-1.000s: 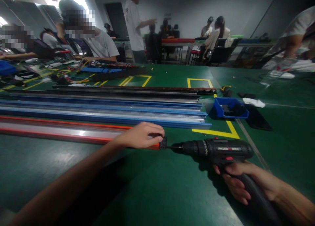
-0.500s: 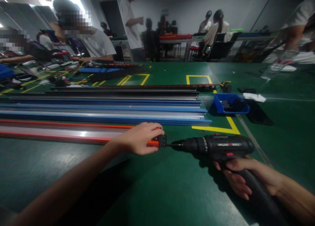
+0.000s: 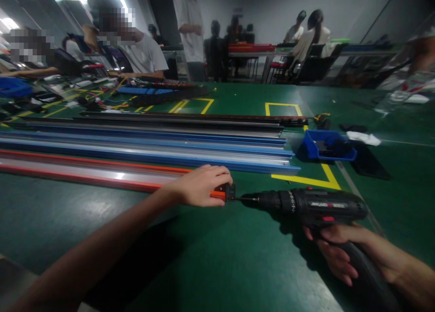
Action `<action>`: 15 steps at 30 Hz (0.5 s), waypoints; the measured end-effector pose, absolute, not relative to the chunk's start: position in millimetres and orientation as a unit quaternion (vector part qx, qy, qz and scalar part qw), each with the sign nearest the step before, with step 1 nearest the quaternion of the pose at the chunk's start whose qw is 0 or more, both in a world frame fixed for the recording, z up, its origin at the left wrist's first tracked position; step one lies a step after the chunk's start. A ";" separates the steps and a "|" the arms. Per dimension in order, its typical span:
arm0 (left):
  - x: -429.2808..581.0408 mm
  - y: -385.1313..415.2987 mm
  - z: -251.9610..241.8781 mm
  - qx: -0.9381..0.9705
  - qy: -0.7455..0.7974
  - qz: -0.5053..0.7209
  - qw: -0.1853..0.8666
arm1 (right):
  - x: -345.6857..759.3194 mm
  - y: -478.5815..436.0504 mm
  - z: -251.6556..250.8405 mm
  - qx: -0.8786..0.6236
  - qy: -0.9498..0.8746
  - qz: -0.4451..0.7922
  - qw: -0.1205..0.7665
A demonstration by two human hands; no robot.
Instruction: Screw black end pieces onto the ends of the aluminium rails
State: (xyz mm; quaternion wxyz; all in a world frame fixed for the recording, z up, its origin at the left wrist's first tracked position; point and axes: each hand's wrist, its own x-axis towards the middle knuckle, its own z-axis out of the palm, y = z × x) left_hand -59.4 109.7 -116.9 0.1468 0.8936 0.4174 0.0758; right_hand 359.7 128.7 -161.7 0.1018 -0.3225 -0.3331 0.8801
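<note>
My left hand (image 3: 205, 186) is wrapped over the right end of a long orange metal rail (image 3: 102, 173) lying on the green table. A small black end cap (image 3: 231, 192) sits at that end, partly covered by my fingers. In my right hand (image 3: 340, 248) is a black cordless drill (image 3: 322, 206), gripped by its handle and lying level, pointing left. Its long thin bit (image 3: 245, 198) reaches the end cap; whether it sits in a screw is too small to tell.
Blue rails (image 3: 204, 155) and black rails (image 3: 190, 120) lie behind the orange one. A blue bin (image 3: 328, 146) with black parts stands at right, beside a dark flat object (image 3: 370, 161) and white tissue (image 3: 364, 138). People work beyond; a clear bottle (image 3: 396, 96) stands far right.
The whole view has shifted slightly, so the scene appears further right. Both hands keep their holds, and the drill bit stays against the end cap.
</note>
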 end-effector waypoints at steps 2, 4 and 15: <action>-58.8 109.8 -116.5 0.893 0.418 0.076 0.146 | 360.0 129.1 -162.2 -0.327 -0.337 0.877 0.101; -58.2 109.8 -115.9 0.894 0.416 0.079 0.147 | 359.9 129.1 -162.0 -0.332 -0.343 0.872 0.104; -58.2 110.9 -116.7 0.895 0.413 0.089 0.143 | 361.2 127.7 -161.5 -0.344 -0.328 0.874 0.103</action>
